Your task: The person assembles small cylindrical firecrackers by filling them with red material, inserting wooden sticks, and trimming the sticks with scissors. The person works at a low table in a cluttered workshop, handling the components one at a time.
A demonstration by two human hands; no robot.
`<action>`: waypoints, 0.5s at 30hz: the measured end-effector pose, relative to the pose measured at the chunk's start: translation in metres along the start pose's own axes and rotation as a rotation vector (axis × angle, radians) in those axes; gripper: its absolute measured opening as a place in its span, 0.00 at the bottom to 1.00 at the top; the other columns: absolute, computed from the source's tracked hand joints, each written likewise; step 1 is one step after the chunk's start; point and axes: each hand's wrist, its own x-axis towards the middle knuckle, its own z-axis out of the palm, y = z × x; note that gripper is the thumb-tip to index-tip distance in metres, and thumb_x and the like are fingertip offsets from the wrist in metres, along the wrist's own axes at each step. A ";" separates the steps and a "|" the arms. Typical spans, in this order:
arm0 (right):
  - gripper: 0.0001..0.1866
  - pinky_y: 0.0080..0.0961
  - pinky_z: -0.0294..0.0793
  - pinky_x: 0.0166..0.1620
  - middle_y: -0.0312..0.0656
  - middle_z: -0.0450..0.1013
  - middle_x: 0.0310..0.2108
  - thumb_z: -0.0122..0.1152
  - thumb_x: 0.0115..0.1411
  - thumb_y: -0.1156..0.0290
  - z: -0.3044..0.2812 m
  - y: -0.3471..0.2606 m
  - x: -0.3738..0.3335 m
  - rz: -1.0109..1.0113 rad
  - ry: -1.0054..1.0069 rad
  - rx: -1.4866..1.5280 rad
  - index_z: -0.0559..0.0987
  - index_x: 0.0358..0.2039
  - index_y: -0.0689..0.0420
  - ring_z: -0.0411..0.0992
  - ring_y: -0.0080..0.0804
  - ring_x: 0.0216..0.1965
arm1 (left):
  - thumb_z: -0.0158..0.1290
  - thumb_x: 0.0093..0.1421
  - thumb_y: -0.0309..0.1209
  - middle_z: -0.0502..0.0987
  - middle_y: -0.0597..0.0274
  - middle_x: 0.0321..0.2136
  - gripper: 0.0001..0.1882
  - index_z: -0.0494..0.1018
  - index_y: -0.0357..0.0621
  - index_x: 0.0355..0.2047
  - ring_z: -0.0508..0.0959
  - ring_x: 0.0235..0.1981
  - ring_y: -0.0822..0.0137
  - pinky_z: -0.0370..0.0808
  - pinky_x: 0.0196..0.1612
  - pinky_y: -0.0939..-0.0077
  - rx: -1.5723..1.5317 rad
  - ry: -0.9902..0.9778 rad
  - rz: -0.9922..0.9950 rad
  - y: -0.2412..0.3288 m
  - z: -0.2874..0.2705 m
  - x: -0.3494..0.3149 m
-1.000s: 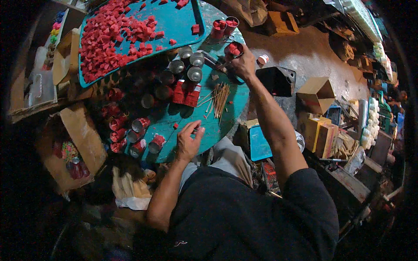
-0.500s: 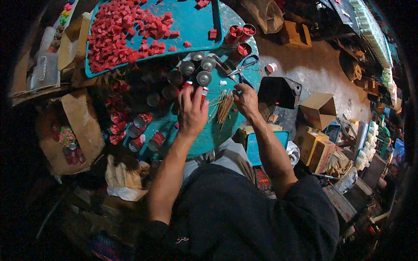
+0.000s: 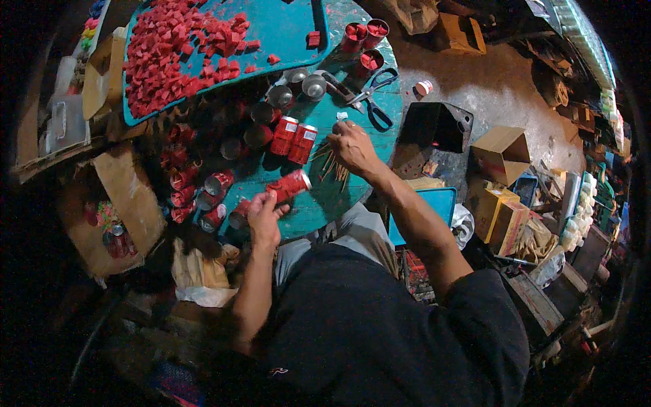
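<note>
The left hand (image 3: 264,220) has hold of a red can (image 3: 288,186) by its near end, the thumb laid along it and the other fingers loosely curled and partly spread below. The can is tipped on its side over the bench (image 3: 319,211), its pale rim pointing off to the right, toward the right hand (image 3: 352,146) but well apart from it. That right hand is farther out and to the right, directly over a bundle of thin sticks (image 3: 333,168), with its fingers drawn together; whether it pinches one of them cannot be told. A small white scrap (image 3: 342,116) lies just past its fingertips, and beyond that a pair of dark-handled scissors (image 3: 376,102) rests with its blades apart. Between the two hands, and farther out than the held can, two more red cans (image 3: 285,136) lie side by side, touching. Behind them is a cluster of silver-ended cans (image 3: 314,87). At the far edge, three open cans (image 3: 350,47) hold red pieces, near a blue-green tray (image 3: 288,27) heaped with red chunks (image 3: 166,57). More cans (image 3: 219,182) crowd the left side, beyond the left hand.
</note>
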 end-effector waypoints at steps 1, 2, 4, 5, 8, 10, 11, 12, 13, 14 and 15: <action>0.07 0.44 0.74 0.44 0.44 0.74 0.38 0.61 0.59 0.66 0.004 0.002 0.006 -0.065 -0.032 -0.049 0.85 0.35 0.51 0.72 0.48 0.44 | 0.58 0.72 0.36 0.79 0.59 0.43 0.11 0.75 0.39 0.44 0.81 0.40 0.67 0.82 0.38 0.70 0.018 0.041 -0.049 -0.017 -0.008 -0.001; 0.09 0.42 0.70 0.47 0.42 0.72 0.38 0.60 0.58 0.64 0.008 0.004 0.009 -0.024 -0.125 -0.048 0.86 0.35 0.48 0.69 0.46 0.47 | 0.58 0.72 0.36 0.79 0.61 0.43 0.11 0.75 0.40 0.44 0.80 0.39 0.69 0.82 0.36 0.72 0.046 0.098 -0.116 -0.032 -0.014 0.001; 0.09 0.41 0.69 0.48 0.42 0.72 0.38 0.60 0.58 0.65 0.012 0.007 0.012 -0.097 -0.087 -0.100 0.86 0.36 0.48 0.69 0.45 0.47 | 0.58 0.72 0.36 0.79 0.61 0.43 0.13 0.74 0.40 0.46 0.80 0.38 0.70 0.82 0.34 0.72 0.084 0.132 -0.031 -0.055 -0.017 0.007; 0.09 0.41 0.69 0.48 0.41 0.72 0.38 0.60 0.57 0.65 0.013 0.008 0.012 -0.095 -0.146 -0.141 0.86 0.36 0.48 0.69 0.45 0.47 | 0.58 0.72 0.36 0.79 0.62 0.43 0.13 0.73 0.39 0.47 0.80 0.37 0.70 0.82 0.33 0.71 0.131 0.195 -0.038 -0.062 -0.018 0.007; 0.12 0.43 0.69 0.51 0.42 0.74 0.42 0.58 0.58 0.66 0.006 0.012 0.007 -0.217 -0.099 -0.180 0.84 0.40 0.51 0.69 0.47 0.51 | 0.63 0.65 0.35 0.74 0.45 0.55 0.27 0.68 0.38 0.61 0.76 0.55 0.50 0.76 0.55 0.52 0.604 0.239 0.437 -0.066 -0.016 -0.003; 0.14 0.44 0.69 0.52 0.42 0.74 0.44 0.58 0.59 0.66 -0.003 0.013 0.003 -0.269 -0.090 -0.181 0.83 0.44 0.52 0.69 0.46 0.52 | 0.65 0.61 0.34 0.71 0.40 0.60 0.34 0.66 0.39 0.64 0.71 0.62 0.43 0.68 0.64 0.43 1.021 0.174 0.773 -0.058 -0.016 -0.014; 0.12 0.44 0.68 0.51 0.41 0.74 0.44 0.57 0.61 0.66 -0.008 0.012 0.002 -0.240 -0.122 -0.119 0.83 0.43 0.52 0.69 0.44 0.52 | 0.66 0.59 0.34 0.69 0.39 0.62 0.36 0.66 0.39 0.65 0.67 0.65 0.41 0.63 0.67 0.40 1.189 0.046 0.881 -0.052 -0.018 -0.020; 0.11 0.43 0.69 0.50 0.41 0.74 0.44 0.58 0.61 0.67 -0.012 0.010 0.000 -0.276 -0.030 -0.086 0.82 0.43 0.53 0.69 0.44 0.50 | 0.66 0.56 0.34 0.67 0.37 0.64 0.38 0.66 0.39 0.66 0.64 0.68 0.38 0.57 0.69 0.36 1.348 -0.072 0.975 -0.047 -0.014 -0.016; 0.10 0.43 0.69 0.49 0.41 0.75 0.43 0.59 0.62 0.67 -0.017 0.007 0.000 -0.284 0.028 -0.061 0.82 0.42 0.53 0.70 0.44 0.48 | 0.67 0.55 0.34 0.68 0.38 0.63 0.39 0.66 0.39 0.66 0.64 0.68 0.39 0.57 0.69 0.35 1.393 -0.131 0.998 -0.044 -0.008 -0.011; 0.08 0.41 0.70 0.48 0.40 0.76 0.43 0.60 0.62 0.70 -0.022 0.002 -0.003 -0.254 0.070 -0.012 0.82 0.42 0.54 0.72 0.42 0.46 | 0.67 0.54 0.34 0.69 0.40 0.63 0.39 0.67 0.39 0.65 0.65 0.68 0.39 0.58 0.68 0.33 1.444 -0.172 0.993 -0.040 -0.002 -0.006; 0.07 0.39 0.72 0.47 0.39 0.77 0.42 0.62 0.62 0.73 -0.027 -0.005 -0.004 -0.229 0.120 0.033 0.81 0.41 0.54 0.73 0.40 0.44 | 0.67 0.53 0.34 0.69 0.41 0.63 0.40 0.67 0.40 0.65 0.65 0.68 0.40 0.58 0.67 0.32 1.478 -0.209 1.009 -0.036 0.005 0.001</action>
